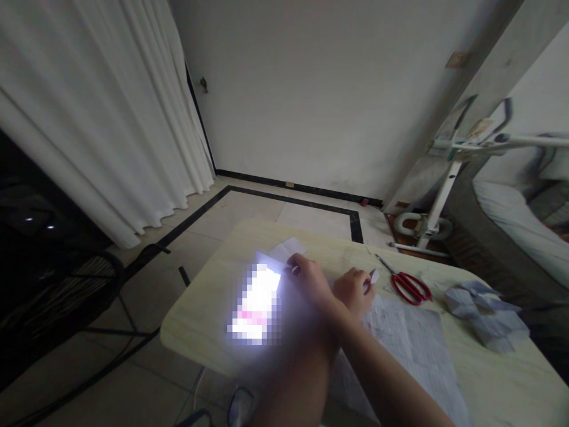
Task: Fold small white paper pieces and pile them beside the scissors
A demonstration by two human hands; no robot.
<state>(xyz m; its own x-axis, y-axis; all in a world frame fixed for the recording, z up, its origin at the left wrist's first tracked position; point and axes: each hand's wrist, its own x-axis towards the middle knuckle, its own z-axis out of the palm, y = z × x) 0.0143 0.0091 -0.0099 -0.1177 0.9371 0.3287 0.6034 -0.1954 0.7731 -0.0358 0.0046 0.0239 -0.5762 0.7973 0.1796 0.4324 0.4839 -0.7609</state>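
Note:
My left hand [306, 277] rests on a pale wooden table [200, 320], its fingers closed in a pinch on a small white scrap at the edge of a brightly glowing, blurred-out sheet [256, 303]. My right hand [355, 290] sits just to its right, curled closed round a small white paper piece [373, 276] that sticks out past the fingers. My two forearms run close together towards the bottom of the view. A large printed paper sheet [409, 338] lies under and to the right of my right arm. Red-handled scissors [411, 287] lie just beyond my right hand.
A crumpled pile of paper [484, 314] sits at the table's right end. White curtains [111, 130] hang at the left above a dark chair [53, 279]. A white metal stand [438, 204] and a grey sofa [520, 225] are at the right. Tiled floor lies beyond the table.

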